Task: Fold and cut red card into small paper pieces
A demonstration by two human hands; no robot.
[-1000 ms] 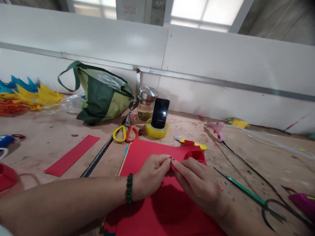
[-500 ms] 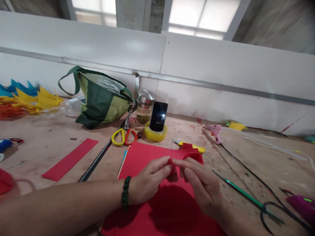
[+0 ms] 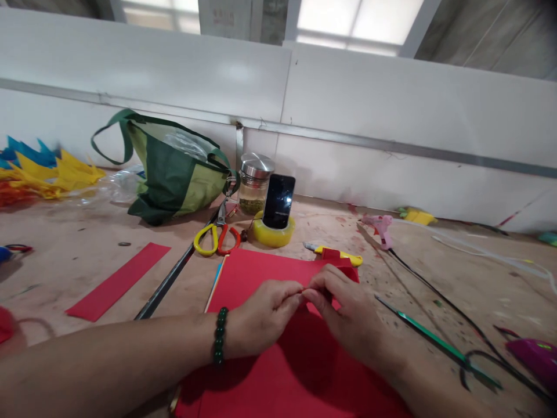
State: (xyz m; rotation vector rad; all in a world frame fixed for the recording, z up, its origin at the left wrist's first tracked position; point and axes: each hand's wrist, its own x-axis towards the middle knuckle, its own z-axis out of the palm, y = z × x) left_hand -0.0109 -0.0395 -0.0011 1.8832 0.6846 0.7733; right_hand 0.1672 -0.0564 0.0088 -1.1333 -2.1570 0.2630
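Note:
My left hand (image 3: 265, 316), with a dark green bead bracelet (image 3: 220, 335) at the wrist, pinches a small red piece (image 3: 303, 289) between thumb and forefinger. Meeting it tip to tip, my right hand (image 3: 348, 307) pinches the same piece, most of which the fingers hide. It looks like thin sheet material, paper or foam. Both hands are above a stack of large red sheets (image 3: 261, 267), with pale and blue edges showing at its left. Behind my right hand lie folded red scraps (image 3: 348, 267), against a yellow utility knife (image 3: 346, 256).
Left of the stack lie a red strip (image 3: 119, 281) and a dark metal bar (image 3: 167, 284). Behind stand pliers (image 3: 217, 229), a phone (image 3: 278, 202) in a tape roll (image 3: 274, 232), a glass jar (image 3: 253, 191) and a green bag (image 3: 174, 174). Rightward are a pink glue gun (image 3: 380, 229) and green tweezers-like tool (image 3: 435, 337).
My right fingers have drawn back from over the red piece into a pinch at the left fingertips. The whole view has shifted slightly.

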